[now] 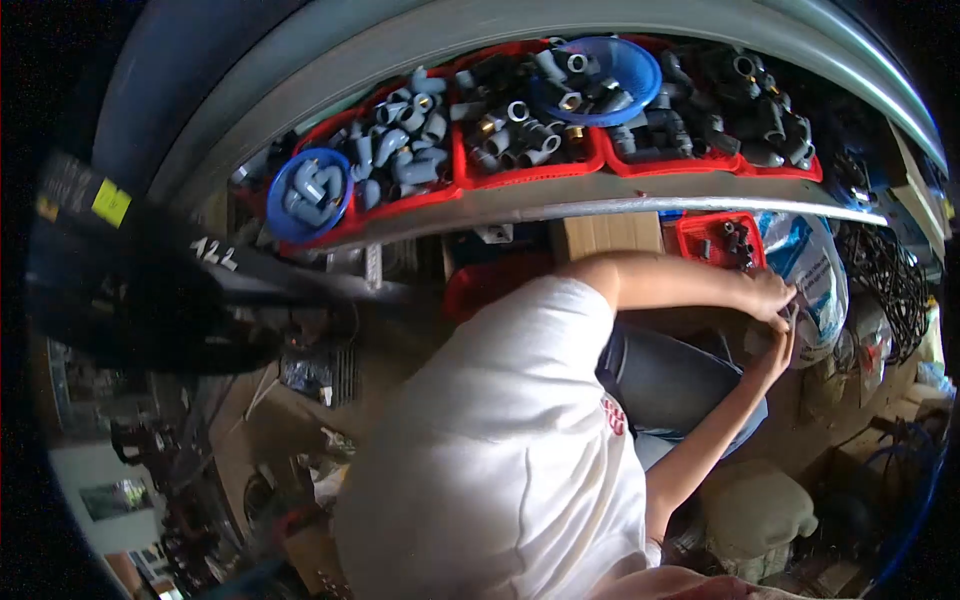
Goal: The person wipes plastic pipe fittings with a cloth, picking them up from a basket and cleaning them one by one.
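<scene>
My left hand (769,297) and my right hand (781,347) meet at the right, in front of my jeans. Both hands have their fingers closed at a small, thin thing; it is too small and partly covered to name. Just beyond them lies a white and blue plastic bag (826,285). A small red basket (692,228) with several small dark fittings stands close to my left hand and forearm.
Above, a shelf edge (500,214) carries red crates (530,182) of grey pipe fittings (395,150) and blue baskets (645,100). A cardboard box (610,237) sits below. Tangled black strips (885,285) lie at the right, a whitish jug (755,510) lower down.
</scene>
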